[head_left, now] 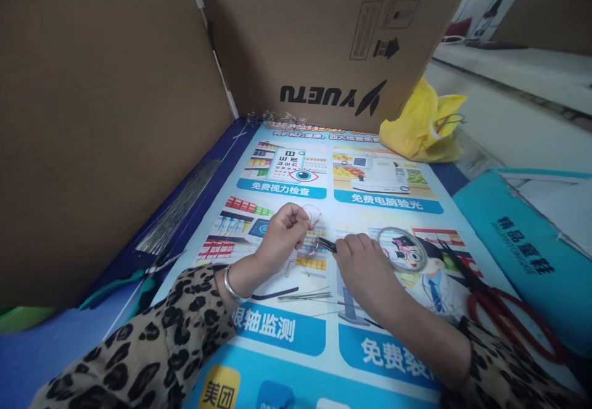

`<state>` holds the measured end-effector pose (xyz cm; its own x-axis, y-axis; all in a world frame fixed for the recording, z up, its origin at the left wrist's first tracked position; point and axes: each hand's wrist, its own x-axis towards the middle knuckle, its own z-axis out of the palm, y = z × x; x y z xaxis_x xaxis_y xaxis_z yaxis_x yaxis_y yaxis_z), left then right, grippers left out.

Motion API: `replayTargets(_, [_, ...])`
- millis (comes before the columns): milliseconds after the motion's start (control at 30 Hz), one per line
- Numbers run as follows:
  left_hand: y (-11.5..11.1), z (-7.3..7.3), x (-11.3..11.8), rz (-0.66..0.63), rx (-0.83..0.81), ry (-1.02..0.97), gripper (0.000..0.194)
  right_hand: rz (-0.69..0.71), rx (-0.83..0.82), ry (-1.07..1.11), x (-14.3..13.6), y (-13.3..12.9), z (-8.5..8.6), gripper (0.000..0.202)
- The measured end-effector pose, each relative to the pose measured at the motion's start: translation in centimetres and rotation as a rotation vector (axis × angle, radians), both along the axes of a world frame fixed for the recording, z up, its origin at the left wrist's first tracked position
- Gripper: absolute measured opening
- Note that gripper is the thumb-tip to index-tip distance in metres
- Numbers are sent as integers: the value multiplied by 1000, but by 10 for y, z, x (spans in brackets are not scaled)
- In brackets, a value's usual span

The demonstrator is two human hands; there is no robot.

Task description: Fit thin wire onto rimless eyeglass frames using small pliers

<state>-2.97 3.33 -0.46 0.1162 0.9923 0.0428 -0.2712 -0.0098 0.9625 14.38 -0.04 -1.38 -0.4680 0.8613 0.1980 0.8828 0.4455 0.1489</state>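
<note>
Near the middle of the view, my left hand (283,236) is closed in a pinch on a thin looped wire (315,214). To its right, my right hand (363,267) wraps round dark pliers (327,245), whose tips point left to a small wire loop just below the left fingertips. Whether the tips grip the wire is too small to tell. Both hands are above a printed poster (300,363). Several short straight wires (305,296) lie on it below the hands. A coil of wire (402,250) rests beside my right hand.
Red-handled scissors (513,322) lie at right, beside a teal box (518,236). A yellow bag (420,126) is at the back right. Green-handled cutters (139,279) and a bundle of wires (180,208) lie at left. Cardboard panels (314,39) stand behind and left.
</note>
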Motion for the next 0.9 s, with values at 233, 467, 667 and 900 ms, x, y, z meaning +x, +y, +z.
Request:
replayTargets(233, [2, 1, 1, 61, -6, 13, 12, 3, -83, 575, 5, 2, 15, 15])
replayTargets(467, [1, 3, 3, 109, 34, 67, 13, -11, -253, 882, -3, -2, 20, 18])
replayTargets(667, [-3, 7, 4, 133, 78, 128, 9, -16, -177, 769, -4, 3, 5, 18])
replayTargets(900, [-4, 3, 0, 98, 168, 217, 7, 29, -86, 564, 3, 3, 4, 26])
